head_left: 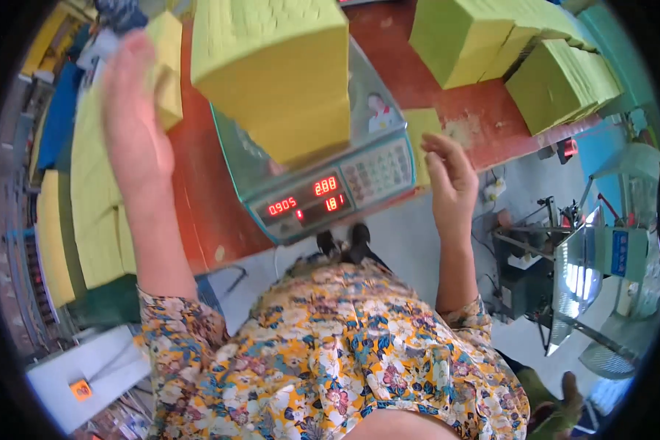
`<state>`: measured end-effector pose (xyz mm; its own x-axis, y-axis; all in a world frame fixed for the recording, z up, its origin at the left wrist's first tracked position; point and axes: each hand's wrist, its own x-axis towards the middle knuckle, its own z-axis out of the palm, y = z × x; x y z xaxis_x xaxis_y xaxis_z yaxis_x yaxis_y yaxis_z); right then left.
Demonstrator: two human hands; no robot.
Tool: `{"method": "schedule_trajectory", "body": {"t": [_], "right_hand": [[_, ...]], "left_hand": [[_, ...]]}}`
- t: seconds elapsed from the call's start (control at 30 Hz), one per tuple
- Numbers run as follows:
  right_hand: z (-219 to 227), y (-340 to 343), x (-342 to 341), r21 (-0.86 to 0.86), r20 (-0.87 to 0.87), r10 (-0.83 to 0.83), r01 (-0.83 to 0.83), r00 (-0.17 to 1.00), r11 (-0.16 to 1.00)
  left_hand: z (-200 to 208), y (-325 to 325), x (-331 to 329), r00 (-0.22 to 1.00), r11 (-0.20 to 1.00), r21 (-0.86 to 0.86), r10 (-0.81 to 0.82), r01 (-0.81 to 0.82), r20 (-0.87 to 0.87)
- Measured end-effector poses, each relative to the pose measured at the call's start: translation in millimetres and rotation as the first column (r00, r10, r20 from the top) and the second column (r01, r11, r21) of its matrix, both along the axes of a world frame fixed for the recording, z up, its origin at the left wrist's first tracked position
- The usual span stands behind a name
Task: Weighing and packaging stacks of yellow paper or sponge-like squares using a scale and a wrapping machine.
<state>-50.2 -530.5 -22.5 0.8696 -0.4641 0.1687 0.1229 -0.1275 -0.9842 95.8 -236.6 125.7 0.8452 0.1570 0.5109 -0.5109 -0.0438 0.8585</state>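
Note:
A tall stack of yellow sheets (279,92) rests on a digital scale (378,172) with a lit red display and a keypad. My left hand (133,121), a little blurred, is raised at the left of the scale with its fingers stretched out and nothing visible in it. A long row of yellow stacks (99,198) is nearest to that hand. Just off the scale's right edge, my right hand (453,176) hangs with thumb and fingers apart, loosely bent and empty. Its fingertips are close to a flat yellow piece (422,125) partly hidden behind the scale.
The scale stands on a worn red table (198,220). More yellow stacks (469,44) occupy its far right. Beyond the right edge are a machine with a clear shield (576,275) and cables. A white board (88,374) lies at lower left.

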Motion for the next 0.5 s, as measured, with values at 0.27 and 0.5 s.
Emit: {"method": "schedule_trajectory", "body": {"t": [0.27, 0.5], "right_hand": [[16.7, 36.5, 98.1, 0.266, 0.111, 0.185, -0.209, 0.976, 0.941], [-9.8, 81.8, 111.0, 0.288, 0.164, 0.189, -0.23, 0.968, 0.93]], "left_hand": [[-103.7, -13.5, 31.0, 0.762, 0.882, -0.458, -0.372, 0.112, -0.529], [-136.8, -45.3, 2.6, 0.723, 0.832, -0.526, -0.471, 0.174, -0.506]]}}
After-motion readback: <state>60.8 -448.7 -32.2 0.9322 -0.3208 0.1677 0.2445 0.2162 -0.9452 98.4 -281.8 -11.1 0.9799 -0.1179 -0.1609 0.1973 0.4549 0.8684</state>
